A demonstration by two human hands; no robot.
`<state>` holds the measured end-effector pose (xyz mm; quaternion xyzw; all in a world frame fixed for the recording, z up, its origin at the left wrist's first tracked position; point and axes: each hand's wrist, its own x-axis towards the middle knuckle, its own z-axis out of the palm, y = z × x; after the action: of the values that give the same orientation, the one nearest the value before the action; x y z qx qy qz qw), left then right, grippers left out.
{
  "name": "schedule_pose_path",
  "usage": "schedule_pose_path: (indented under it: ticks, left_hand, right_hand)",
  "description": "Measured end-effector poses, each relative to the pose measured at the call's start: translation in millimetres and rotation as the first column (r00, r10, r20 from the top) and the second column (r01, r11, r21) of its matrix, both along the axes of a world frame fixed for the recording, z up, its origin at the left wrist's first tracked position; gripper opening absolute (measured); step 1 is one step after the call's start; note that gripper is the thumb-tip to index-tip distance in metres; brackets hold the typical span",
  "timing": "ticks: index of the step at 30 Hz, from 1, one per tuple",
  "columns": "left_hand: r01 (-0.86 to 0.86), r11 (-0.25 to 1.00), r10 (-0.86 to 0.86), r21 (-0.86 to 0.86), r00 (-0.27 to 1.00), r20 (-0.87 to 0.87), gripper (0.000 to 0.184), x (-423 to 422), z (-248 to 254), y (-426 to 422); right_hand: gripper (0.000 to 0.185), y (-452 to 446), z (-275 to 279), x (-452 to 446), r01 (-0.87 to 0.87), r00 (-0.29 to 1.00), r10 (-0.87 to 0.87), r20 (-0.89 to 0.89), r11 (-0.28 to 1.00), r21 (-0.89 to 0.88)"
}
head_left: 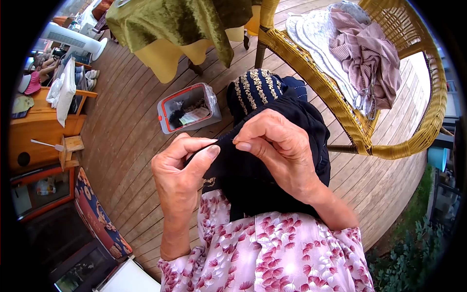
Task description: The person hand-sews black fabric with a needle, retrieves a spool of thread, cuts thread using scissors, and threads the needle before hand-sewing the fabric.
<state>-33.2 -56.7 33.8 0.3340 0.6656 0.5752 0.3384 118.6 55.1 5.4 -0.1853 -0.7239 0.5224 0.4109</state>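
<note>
Across my lap lies a black cloth (248, 177), with dashed pale stitching along part of it. My left hand (180, 168) is closed, pinching the cloth's edge between thumb and forefinger. Close to its right, my right hand (279, 146) is also closed, its thumb and forefinger pressed together over the cloth. Whatever is between those fingertips is too thin and small to name. Beyond the hands, a dark blue cloth with gold floral bands (258, 87) covers my knee.
A grey bin with a red rim (214, 109) stands on the plank floor (131, 141). A wicker chair (335, 107) at the right holds a striped garment (369, 58) and hangers (372, 95). A table with green cloth (170, 24) is ahead; a wooden cabinet (41, 134) stands left.
</note>
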Motion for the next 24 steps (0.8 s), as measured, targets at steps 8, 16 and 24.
schedule_pose_path:
  ticks: [8,16,24]
  left_hand:
    - [-0.008,1.0,0.005,0.02,0.992,0.123,0.01,2,0,1]
    - [-0.016,0.999,0.012,0.028,0.991,0.134,0.011,4,-1,2]
    - [-0.013,1.0,0.01,0.024,0.993,0.121,0.012,3,-1,1]
  right_hand:
    - [0.024,-12,0,2,0.055,0.994,-0.054,0.094,0.998,-0.012]
    - [0.026,-12,-3,1,0.061,0.995,-0.061,0.08,0.998,0.007]
    - [0.028,-13,-2,1,0.059,0.994,-0.059,0.088,0.998,0.002]
